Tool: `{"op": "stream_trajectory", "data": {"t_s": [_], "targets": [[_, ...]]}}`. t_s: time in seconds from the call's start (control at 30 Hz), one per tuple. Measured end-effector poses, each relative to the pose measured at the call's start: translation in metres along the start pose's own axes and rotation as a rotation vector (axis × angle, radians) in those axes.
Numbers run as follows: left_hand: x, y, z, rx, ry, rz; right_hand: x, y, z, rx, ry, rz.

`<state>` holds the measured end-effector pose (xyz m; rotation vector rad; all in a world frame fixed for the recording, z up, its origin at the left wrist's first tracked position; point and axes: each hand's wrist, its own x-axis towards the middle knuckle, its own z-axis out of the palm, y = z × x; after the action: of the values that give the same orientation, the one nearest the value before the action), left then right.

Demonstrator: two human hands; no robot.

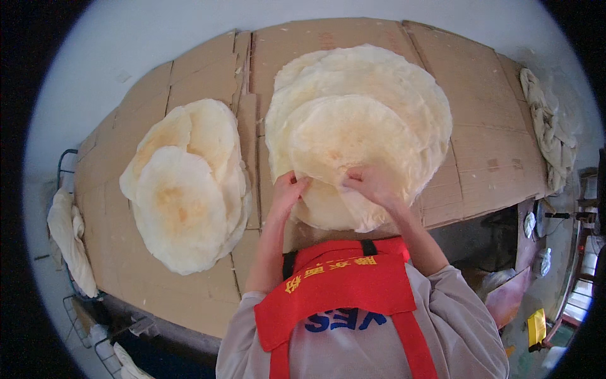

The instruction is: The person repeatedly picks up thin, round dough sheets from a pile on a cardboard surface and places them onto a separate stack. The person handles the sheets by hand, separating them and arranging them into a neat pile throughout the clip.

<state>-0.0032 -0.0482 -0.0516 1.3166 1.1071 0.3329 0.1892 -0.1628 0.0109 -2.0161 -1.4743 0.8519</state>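
A large pile of thin round flatbreads (421, 109) lies before me on a cardboard-covered table. On its near part is a smaller round flatbread (350, 128), its near edge between my hands. My left hand (289, 189) pinches that edge at its left. Blurred, my right hand (371, 184) has its fingers bent at the edge farther right; whether they grip it I cannot tell. Under both hands the near part of the pile shows, with a raised, creased patch at the right. A second pile of flatbreads (182, 213), browned in the middle, lies to the left.
Cardboard sheets (492, 156) with seams cover the table. Crumpled cloths lie at the right end (549, 128) and hang over a metal frame at the left (71, 241). A pale wall (156, 33) rises behind the far edge. At the lower right is a yellow object (536, 328).
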Motion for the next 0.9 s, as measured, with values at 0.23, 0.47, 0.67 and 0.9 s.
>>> {"op": "stream_trajectory", "data": {"t_s": [0.23,0.47,0.67,0.9], "targets": [[-0.007,0.044,0.035,0.426,0.127,0.402,-0.005,-0.033,0.032,0.103,0.244,-0.011],[-0.009,0.062,0.034,0.38,-0.009,0.485,0.012,-0.024,0.033,-0.149,0.306,0.033],[0.0,0.013,-0.004,-0.006,0.085,0.061,0.022,0.006,-0.033,-0.043,0.268,0.04],[0.021,0.04,0.006,0.235,0.045,0.156,0.006,-0.003,-0.01,-0.075,0.102,0.015]]}}
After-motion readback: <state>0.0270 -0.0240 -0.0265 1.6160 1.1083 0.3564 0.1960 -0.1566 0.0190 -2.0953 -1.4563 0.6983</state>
